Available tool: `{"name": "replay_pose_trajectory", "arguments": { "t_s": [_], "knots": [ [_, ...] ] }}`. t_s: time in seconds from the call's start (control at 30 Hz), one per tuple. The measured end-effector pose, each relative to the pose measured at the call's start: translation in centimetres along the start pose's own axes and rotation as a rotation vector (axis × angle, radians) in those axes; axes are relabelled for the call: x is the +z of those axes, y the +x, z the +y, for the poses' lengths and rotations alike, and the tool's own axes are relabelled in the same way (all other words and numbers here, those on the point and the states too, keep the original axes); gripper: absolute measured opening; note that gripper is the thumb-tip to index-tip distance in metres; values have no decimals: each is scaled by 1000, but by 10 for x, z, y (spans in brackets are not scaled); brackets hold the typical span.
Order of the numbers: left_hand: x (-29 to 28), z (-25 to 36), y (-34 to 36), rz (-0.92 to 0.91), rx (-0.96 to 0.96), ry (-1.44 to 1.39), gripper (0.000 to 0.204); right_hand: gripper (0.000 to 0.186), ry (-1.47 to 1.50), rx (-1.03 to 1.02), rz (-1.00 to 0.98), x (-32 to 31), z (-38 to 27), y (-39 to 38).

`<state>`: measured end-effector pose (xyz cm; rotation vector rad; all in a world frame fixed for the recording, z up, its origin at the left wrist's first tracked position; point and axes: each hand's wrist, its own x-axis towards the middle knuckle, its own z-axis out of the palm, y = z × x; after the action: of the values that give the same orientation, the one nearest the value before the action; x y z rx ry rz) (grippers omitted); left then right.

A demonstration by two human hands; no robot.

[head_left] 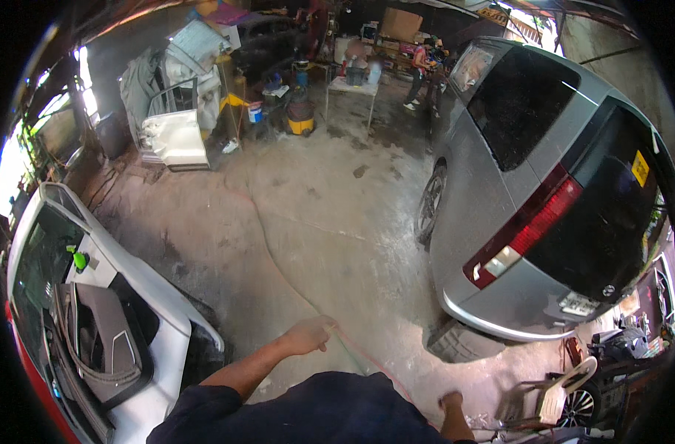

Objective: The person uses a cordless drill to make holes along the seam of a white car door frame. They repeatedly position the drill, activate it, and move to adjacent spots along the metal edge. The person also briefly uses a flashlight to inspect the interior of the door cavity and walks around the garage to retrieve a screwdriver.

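My left hand (311,335) reaches forward over the concrete floor, its fingers closed round a thin hose (279,271). The hose trails from the far floor toward me and passes the hand, with a pale green stretch running down from the fingers toward my dark shirt. A reddish stretch lies on the floor just right of it. Low in the view, my right hand (450,401) hangs at my right side; it is small and its fingers are not clear.
A grey van (493,177) stands at right, a loose tyre (463,342) by its rear. At left is a white car body part (171,355) bearing a dark door panel (104,333). Farther off are a yellow-black vacuum (300,118), a table (352,87) and a person (419,74). A chair (555,399) is lower right.
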<state>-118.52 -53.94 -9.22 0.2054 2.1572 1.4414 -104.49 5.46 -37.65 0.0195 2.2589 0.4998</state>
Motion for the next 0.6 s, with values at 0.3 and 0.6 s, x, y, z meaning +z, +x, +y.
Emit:
{"name": "replay_pose_trajectory", "arguments": {
  "t_s": [0.3,0.6],
  "knots": [
    [-109,-123,208,252,-326,352,52,29,751,-2,-370,-145,-10,187],
    [-232,-280,268,-247,-748,675,36,28,77,-507,538,-517,81,478]
  ]
}}
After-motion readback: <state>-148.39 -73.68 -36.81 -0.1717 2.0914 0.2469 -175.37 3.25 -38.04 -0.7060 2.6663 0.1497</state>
